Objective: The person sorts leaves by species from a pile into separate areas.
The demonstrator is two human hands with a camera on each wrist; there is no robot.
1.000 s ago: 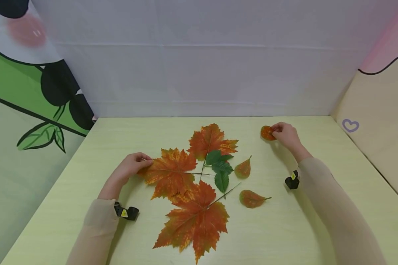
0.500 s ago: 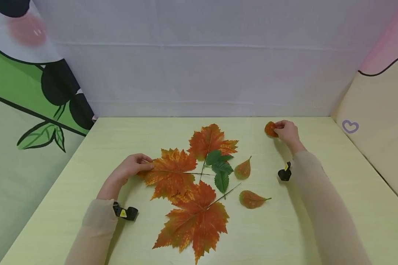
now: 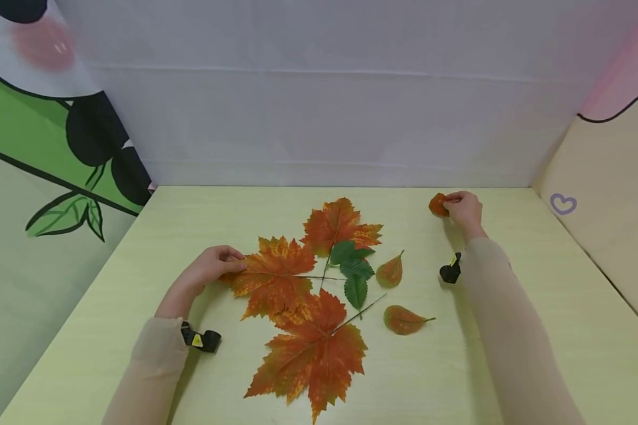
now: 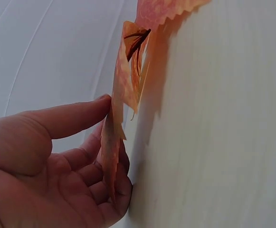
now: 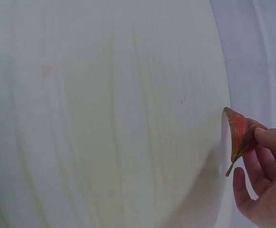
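My left hand (image 3: 210, 270) pinches the left edge of an orange maple leaf (image 3: 279, 273); in the left wrist view the thumb is on one face of the maple leaf (image 4: 118, 95) and the fingers curl behind it. At the far right of the table, my right hand (image 3: 465, 211) pinches a small rounded orange-red leaf (image 3: 438, 205). The right wrist view shows this small leaf (image 5: 242, 133) between thumb and fingers, slightly folded, its short stem pointing down. Two similar small leaves, an upright one (image 3: 390, 272) and a sideways one (image 3: 405, 320), lie between the hands.
Another maple leaf (image 3: 336, 223) lies behind, and a larger one (image 3: 315, 354) in front. A green leaf sprig (image 3: 356, 268) overlaps the maple stems. The pale table (image 3: 414, 378) ends at a grey cloth wall (image 3: 319, 118). Printed panels stand at both sides.
My right hand has moved slightly right and toward the back edge, carrying the small leaf. My left hand stays at the maple leaf's edge. The other leaves lie as before.
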